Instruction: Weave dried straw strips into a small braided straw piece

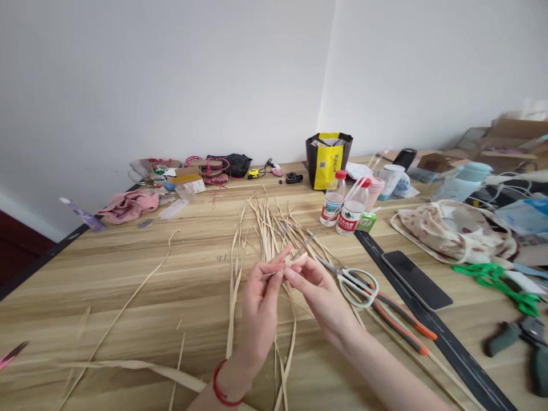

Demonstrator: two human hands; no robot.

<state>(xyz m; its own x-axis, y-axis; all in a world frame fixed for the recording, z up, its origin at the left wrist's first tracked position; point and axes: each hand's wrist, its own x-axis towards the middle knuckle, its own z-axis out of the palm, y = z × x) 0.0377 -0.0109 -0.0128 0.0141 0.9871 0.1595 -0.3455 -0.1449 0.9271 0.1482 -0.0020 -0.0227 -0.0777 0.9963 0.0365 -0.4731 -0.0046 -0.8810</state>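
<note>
My left hand (pixel 263 291), with a red cord at its wrist, and my right hand (pixel 314 285) meet at the centre above the wooden table (pixel 184 297). Both are closed in a pinch on a small pale strip (pixel 287 261) between the fingertips. A thin grey pointed piece (pixel 305 245) sticks up to the right from the fingers; its lower end is hidden. Beneath and beyond the hands lie many long, flat straw-coloured strips (pixel 266 228), fanned along the table. Scissors (pixel 358 287) with pale green handles lie just right of my right hand.
Orange-grey pliers (pixel 402 325), a phone (pixel 416 279) and dark-handled cutters (pixel 520 342) lie to the right. Two red-capped bottles (pixel 333 200) stand before a black-yellow bag (pixel 327 162). A floral cloth bag (pixel 458 231) and pink cloth (pixel 129 206) flank the table.
</note>
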